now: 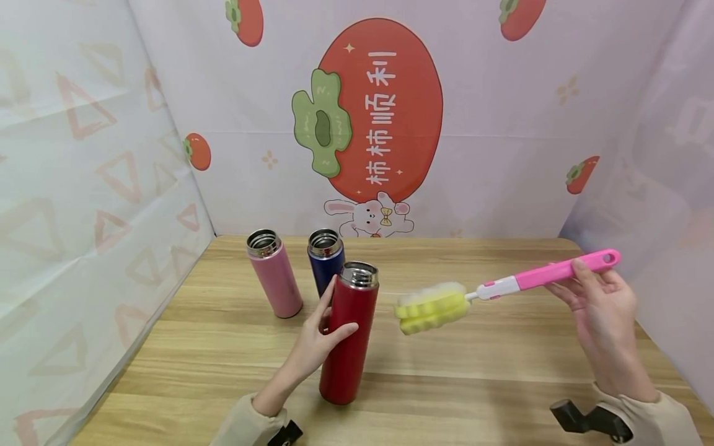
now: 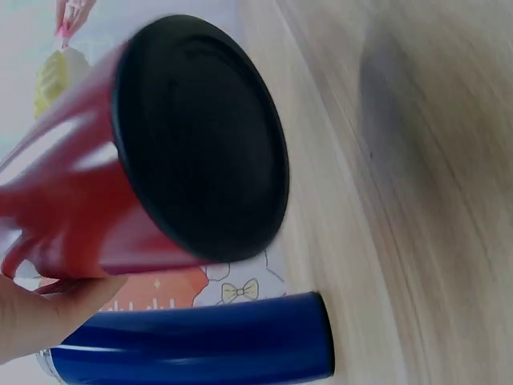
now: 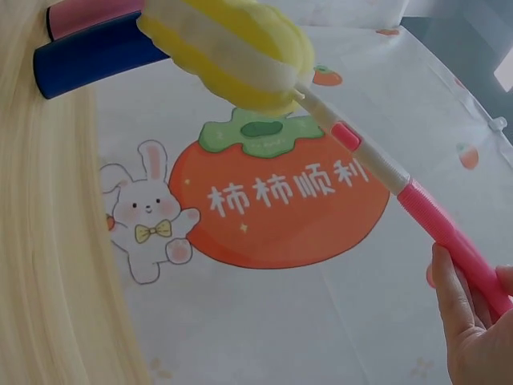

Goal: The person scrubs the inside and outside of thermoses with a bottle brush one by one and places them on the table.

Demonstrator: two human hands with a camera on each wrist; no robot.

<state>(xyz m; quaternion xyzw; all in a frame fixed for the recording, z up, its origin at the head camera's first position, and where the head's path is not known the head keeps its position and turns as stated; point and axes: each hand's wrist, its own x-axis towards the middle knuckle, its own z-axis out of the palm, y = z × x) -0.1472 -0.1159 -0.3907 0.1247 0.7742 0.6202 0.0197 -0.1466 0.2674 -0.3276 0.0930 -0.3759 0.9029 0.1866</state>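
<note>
My left hand (image 1: 319, 342) grips a tall red thermos bottle (image 1: 352, 341) around its upper body; the bottle has no lid and leans a little to the right. In the left wrist view its black base (image 2: 200, 140) is lifted off the wood, with a shadow below. My right hand (image 1: 605, 313) holds a bottle brush (image 1: 504, 286) by its pink handle, pinched between thumb and fingers. The brush's yellow and white sponge head (image 1: 432, 308) points left, in the air to the right of the red bottle's mouth.
A pink lidless thermos (image 1: 276, 275) stands at the back left of the wooden table (image 1: 474, 384). Beside it a dark blue lidless thermos (image 1: 325, 263) stands just behind the red one. Printed cloth walls (image 1: 491, 124) close off the back and both sides.
</note>
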